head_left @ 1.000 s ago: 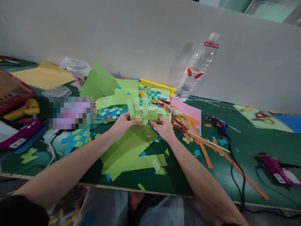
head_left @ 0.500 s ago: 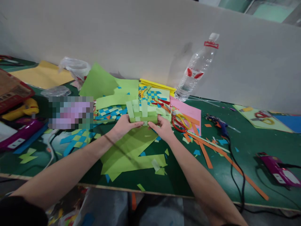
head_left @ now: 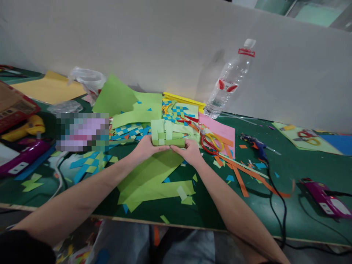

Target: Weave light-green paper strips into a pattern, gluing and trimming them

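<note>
Left hand and right hand pinch opposite ends of woven green strips; long axis runs left-right, both hands equally near.

A craft workshop is suggested by glue guns, scissors and paper scraps strewn across the green table.

head-worn view, close above the table, facing forward and down

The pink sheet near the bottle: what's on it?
On the pink sheet lie orange strips and part of the red and yellow scissors handles. What they cover can't be seen.
</note>
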{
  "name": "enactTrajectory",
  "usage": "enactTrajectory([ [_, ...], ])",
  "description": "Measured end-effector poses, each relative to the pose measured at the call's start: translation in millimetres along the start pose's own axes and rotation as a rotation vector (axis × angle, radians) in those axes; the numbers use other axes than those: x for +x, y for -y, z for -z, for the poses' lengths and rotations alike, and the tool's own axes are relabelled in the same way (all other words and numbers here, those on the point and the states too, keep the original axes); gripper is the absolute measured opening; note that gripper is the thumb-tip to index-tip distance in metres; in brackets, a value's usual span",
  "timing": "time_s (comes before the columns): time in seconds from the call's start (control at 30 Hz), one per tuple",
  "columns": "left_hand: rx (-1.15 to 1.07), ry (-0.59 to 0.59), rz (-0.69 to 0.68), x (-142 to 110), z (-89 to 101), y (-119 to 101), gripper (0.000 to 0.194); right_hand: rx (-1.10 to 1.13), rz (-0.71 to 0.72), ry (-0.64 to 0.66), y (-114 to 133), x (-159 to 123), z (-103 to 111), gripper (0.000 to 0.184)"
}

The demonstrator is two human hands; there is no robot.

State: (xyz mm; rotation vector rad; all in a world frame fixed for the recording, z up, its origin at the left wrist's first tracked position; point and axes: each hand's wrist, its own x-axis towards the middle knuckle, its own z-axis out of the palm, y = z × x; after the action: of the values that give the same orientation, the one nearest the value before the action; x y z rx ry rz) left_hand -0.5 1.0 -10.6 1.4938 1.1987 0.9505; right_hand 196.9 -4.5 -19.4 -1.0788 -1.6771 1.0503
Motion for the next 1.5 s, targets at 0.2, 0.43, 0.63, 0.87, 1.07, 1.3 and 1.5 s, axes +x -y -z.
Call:
enactTrajectory([
  [0.2,0.005,-0.021,-0.013,-0.6,0.1,-1.1,0.048,-0.022,-0.01,-0.012,1.0,0.1,-0.4,0.033],
  [0.43,0.011,-0.055,-0.005,0.0,0.9,1.1,0.045,-0.046,0.015,-0.01,-0.8,1.9,1.0,0.033],
  [0.63,0.033,-0.09,0.047,1.0,1.9,1.2,0.043,-0.09,0.021,-0.011,-3.5,2.5,2.0,0.033],
  [0.87,-0.018,-0.092,0.044,3.7,2.8,7.5,0.044,-0.117,0.003,0.008,-1.6,3.9,2.5,0.036],
  [1.07,-0.001,-0.073,0.081,3.9,3.5,3.4,0.044,-0.173,0.024,0.042,-1.1,3.6,3.4,0.04],
  [1.3,-0.029,-0.08,0.114,3.5,3.4,1.5,0.042,-0.242,0.043,0.05,-2.6,3.8,3.6,0.037],
  [1.5,-0.233,-0.147,0.068,0.9,0.8,-1.0,0.049,-0.313,0.023,0.111,0.9,2.5,1.6,0.033],
])
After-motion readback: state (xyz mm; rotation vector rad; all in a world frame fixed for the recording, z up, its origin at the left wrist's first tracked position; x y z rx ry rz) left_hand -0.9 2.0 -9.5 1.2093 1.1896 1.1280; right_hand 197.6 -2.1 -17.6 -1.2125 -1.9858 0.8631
